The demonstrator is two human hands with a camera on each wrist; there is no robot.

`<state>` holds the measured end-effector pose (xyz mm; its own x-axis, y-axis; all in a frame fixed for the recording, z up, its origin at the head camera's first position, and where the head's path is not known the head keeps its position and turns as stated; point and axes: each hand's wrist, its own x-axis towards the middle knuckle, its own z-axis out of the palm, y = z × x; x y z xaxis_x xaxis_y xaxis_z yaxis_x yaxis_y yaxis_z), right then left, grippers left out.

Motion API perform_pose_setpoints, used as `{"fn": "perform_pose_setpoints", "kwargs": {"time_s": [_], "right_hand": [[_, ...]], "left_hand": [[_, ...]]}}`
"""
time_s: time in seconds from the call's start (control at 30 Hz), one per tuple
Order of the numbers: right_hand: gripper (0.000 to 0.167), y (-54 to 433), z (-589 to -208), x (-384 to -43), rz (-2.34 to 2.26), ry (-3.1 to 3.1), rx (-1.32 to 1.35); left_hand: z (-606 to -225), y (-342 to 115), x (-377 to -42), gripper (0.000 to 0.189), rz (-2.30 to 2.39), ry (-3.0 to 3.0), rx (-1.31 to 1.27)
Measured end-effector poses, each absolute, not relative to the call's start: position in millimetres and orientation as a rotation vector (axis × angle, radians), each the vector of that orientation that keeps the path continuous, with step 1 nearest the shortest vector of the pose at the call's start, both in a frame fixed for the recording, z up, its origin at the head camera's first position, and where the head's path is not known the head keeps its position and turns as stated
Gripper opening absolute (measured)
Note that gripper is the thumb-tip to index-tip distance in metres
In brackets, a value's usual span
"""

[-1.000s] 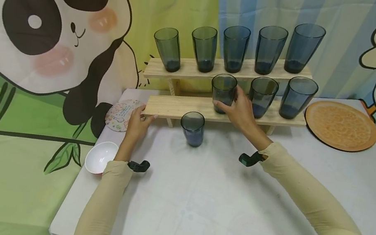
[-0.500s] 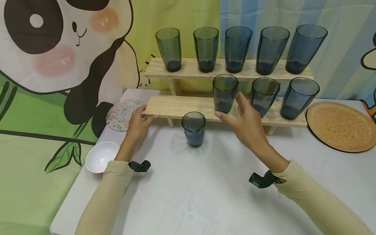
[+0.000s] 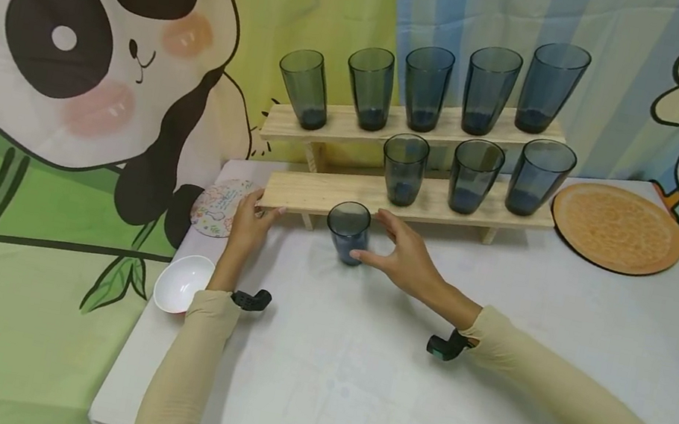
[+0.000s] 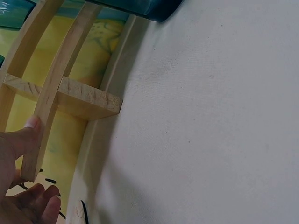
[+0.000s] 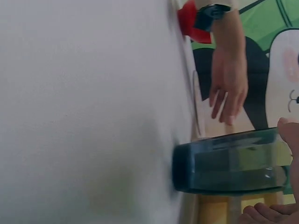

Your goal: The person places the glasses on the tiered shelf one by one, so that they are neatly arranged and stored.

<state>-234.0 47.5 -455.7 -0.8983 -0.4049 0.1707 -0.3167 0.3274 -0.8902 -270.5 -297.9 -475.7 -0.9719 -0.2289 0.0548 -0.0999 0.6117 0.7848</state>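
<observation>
My left hand grips the left end of the lower board of a two-tier wooden shelf; in the left wrist view the thumb lies against the board's edge. On the table in front of the shelf a blue-grey drinking glass stands upright. Beside it is my right hand, thumb and fingers spread apart, the thumb tip right at the glass. The right wrist view has this same glass between thumb and fingers, which are not closed round it. Several matching glasses stand on both tiers.
A round orange-brown mat lies right of the shelf. On the left are a floral round mat and a white bowl near the edge of the white-covered table. Cartoon-printed curtains hang behind.
My right hand has let go of the leftmost glass on the lower tier and come down, toward me and left, to the glass on the table. My left hand stays at the shelf.
</observation>
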Motion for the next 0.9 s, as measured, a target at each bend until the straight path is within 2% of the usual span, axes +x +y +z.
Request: {"fn": "perform_pose_setpoints", "kwargs": {"time_s": [0.4, 0.9], "right_hand": [[0.095, 14, -480, -249, -1.677, 2.523, -0.722], [0.089, 8, -484, -251, -1.737, 2.508, -0.705]], "left_hand": [[-474, -299, -270, 0.076, -1.289, -2.694, 0.285], [-476, -299, -270, 0.078, -1.298, -2.682, 0.269]]}}
